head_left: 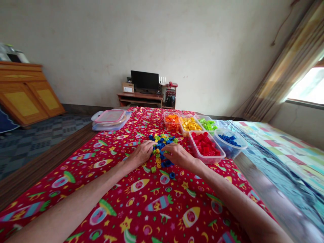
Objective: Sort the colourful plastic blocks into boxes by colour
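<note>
A loose pile of building blocks in blue, yellow and green lies on the red patterned cloth. At the pile's left side is my left hand, its fingers bunched together and touching the blocks; anything between the fingertips is hidden. My right hand reaches into the pile from the right, with fingers curled and close to the thumb. What it grips is too small to make out. Nearer to me, a green block and a round blue block lie apart from the pile.
Beyond my right hand stand plastic tubs of sorted blocks: red, blue, orange, yellow and green. Stacked lids rest at the table's far left. A bed adjoins on the right.
</note>
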`<action>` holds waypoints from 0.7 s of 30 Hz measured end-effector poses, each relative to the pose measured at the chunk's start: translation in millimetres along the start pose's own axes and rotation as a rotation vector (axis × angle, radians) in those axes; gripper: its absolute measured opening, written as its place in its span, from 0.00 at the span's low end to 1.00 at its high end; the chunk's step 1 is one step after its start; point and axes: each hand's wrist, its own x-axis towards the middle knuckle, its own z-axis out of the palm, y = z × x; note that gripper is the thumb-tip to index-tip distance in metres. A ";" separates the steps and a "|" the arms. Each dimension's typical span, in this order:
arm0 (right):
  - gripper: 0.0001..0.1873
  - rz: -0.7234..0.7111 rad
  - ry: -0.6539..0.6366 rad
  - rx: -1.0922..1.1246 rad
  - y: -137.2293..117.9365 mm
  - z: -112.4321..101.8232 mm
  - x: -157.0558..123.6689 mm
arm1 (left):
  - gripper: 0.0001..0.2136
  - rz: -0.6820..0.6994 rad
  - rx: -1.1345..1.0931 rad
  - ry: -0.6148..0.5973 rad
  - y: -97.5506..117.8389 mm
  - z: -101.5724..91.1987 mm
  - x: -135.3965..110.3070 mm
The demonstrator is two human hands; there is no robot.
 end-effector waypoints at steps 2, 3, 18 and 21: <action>0.07 0.026 0.008 0.007 -1.7 -10.0 2.1 | 0.16 0.005 -0.012 -0.004 0.3 -0.6 -0.4; 0.07 0.043 0.021 0.002 -0.9 -15.6 2.9 | 0.15 0.006 -0.016 -0.005 0.4 -0.7 -0.7; 0.14 0.689 0.378 -0.390 170.4 -134.3 20.7 | 0.16 -0.029 -0.035 0.001 -4.3 2.5 -3.5; 0.15 0.740 0.370 -0.455 191.5 -140.8 22.0 | 0.16 -0.036 -0.026 -0.007 -1.9 0.0 -3.5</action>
